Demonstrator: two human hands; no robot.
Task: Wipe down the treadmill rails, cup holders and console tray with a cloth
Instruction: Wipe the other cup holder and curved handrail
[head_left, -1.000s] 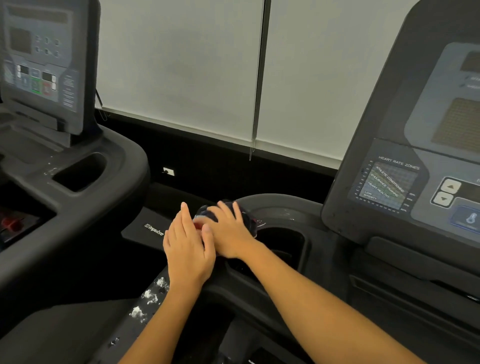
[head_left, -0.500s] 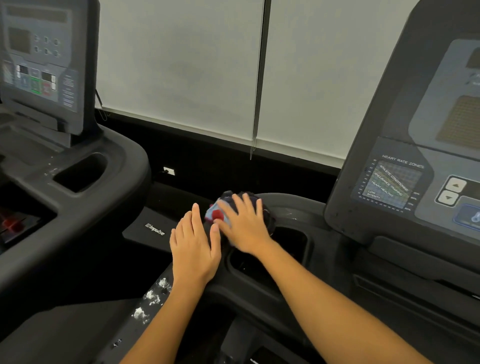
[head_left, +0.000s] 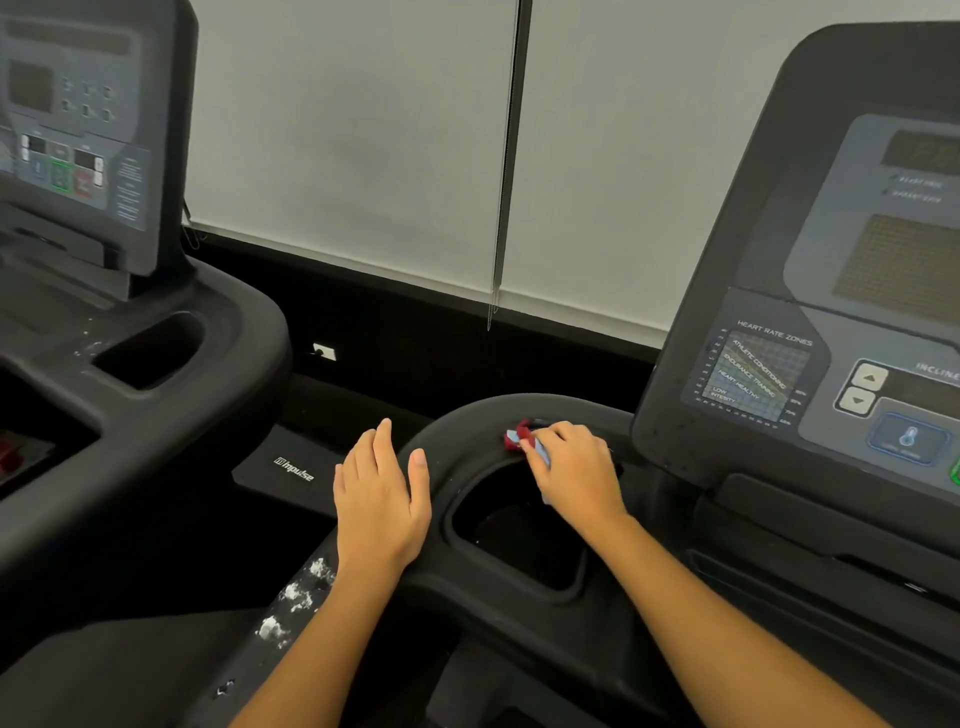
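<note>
cloth (head_left: 519, 439), judged soft, light and easily bunched, is held wadded under the curled fingers of the right hand (head_left: 576, 475) on the far rim of the cup holder (head_left: 442, 486), while the left hand (head_left: 382, 499) is laid flat with relaxed fingers at its left edge

2 roller blinds (head_left: 353, 156) at back | pull chain (head_left: 493, 306) hanging between | white socket (head_left: 324, 352) below
</note>
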